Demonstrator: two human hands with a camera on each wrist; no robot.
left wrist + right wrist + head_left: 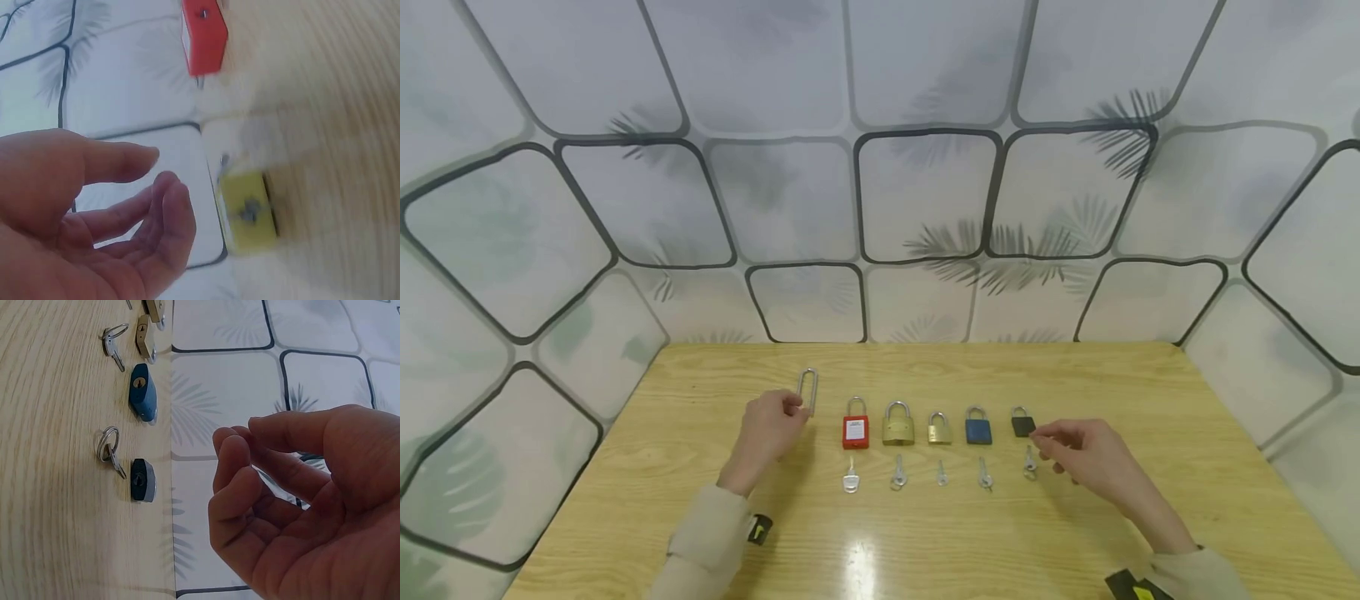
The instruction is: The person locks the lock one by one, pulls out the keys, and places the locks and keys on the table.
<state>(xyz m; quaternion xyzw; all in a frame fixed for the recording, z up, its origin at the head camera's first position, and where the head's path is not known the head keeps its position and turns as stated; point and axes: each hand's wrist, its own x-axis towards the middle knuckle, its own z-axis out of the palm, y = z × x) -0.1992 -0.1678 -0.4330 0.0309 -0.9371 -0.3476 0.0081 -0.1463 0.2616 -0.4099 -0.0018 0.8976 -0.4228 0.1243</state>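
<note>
A row of padlocks stretches across the wooden table. My left hand (772,429) hovers by the leftmost one, whose long silver shackle (813,392) shows in the head view while the hand hides its body. The left wrist view shows that yellow body (247,212) with its keyhole, apart from my loosely bent fingers. Next to it stands a red padlock (855,432) with a white label. At the right end, my right hand (1086,454) has its fingertips close to a small black padlock (1022,426); its fingers are loosely bent with nothing between them.
Between the ends sit a large brass padlock (898,429), a small brass padlock (939,432) and a blue padlock (978,431). Several keys lie in front, including a flat key (851,480) and a ringed key (1030,463). A patterned curtain (917,192) borders the table (925,367).
</note>
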